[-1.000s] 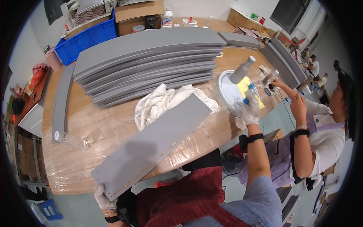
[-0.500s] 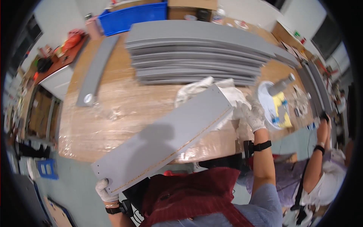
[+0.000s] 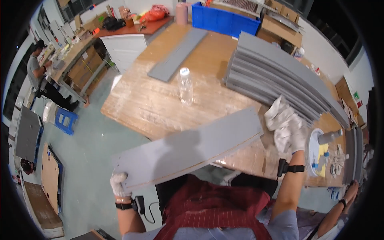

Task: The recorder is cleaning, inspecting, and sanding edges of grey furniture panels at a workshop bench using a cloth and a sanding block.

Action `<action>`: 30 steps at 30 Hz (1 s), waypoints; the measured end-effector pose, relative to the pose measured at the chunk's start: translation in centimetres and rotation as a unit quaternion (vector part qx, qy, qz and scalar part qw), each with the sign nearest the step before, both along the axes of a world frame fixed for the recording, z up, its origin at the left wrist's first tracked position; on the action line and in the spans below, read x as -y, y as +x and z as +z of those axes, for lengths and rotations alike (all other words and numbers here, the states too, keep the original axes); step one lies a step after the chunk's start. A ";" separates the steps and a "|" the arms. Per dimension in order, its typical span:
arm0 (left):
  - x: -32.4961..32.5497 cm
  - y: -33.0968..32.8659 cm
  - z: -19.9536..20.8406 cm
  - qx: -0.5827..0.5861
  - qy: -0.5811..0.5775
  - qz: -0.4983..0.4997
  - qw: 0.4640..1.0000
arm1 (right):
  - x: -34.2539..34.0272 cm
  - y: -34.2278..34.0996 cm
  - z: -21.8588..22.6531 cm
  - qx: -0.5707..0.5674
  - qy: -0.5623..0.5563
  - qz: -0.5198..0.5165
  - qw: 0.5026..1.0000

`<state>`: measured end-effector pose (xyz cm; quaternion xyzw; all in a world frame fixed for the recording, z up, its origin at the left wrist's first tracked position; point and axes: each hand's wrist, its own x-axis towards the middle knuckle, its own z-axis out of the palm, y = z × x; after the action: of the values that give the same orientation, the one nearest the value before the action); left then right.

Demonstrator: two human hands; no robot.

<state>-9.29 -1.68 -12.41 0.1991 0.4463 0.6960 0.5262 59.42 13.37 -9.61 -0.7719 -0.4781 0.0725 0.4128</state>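
Note:
A long grey board [image 3: 228, 130] lies slantwise over the table's near edge, a rough brownish strip along its lower long side and small holes near its ends. My left hand [image 3: 119, 184], in a white knitted glove, grips its near left corner, thumb on top. My gloved right hand [image 3: 298, 138] is closed on a crumpled white cloth [image 3: 280, 120] beyond the board's right end; its fingers partly blend with the cloth. Beside that hand, a white round tub [image 3: 313, 154] holds a grey bottle [image 3: 331, 137] and a yellow piece.
Stacked grey boards [image 3: 276, 74] fill the back right of the wooden table [image 3: 136, 96]. A clear bottle [image 3: 186, 88] stands near a narrow grey board [image 3: 178, 56]. Behind are a blue crate [image 3: 224, 20] and cartons. A co-worker's arm [image 3: 340, 208] is at the right; another person stands far left.
The view has swung left, so the table appears farther right. My left hand still holds the board's corner; my right hand is now up against the cloth, which looks more bunched.

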 end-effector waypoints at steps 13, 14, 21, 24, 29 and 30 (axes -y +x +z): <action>-10.4 13.0 -3.3 0.142 -0.066 -0.302 0.940 | 6.9 -7.5 1.7 -0.098 -0.165 0.045 0.980; -10.2 13.0 -3.3 0.213 -0.064 -0.338 0.914 | 6.3 -8.6 -0.3 -0.008 -0.230 0.050 0.972; -9.2 14.6 -2.9 0.256 -0.063 -0.294 0.919 | 2.2 -29.9 -2.7 0.451 -0.089 0.287 0.840; -9.0 14.4 -3.0 0.303 -0.057 -0.296 0.904 | 1.6 -39.8 0.8 0.384 -0.044 0.425 0.818; -7.8 13.3 -4.7 0.343 -0.023 -0.198 0.918 | 2.2 -43.7 -1.5 -0.012 0.040 0.596 0.802; -7.6 13.1 -5.1 0.373 0.050 -0.236 0.896 | 2.7 -41.9 -0.7 -0.006 0.041 0.594 0.803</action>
<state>3.82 5.94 -17.53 0.0507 0.1218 0.5961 0.7920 17.53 10.65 -10.30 -0.3188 -0.8430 0.2888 0.3229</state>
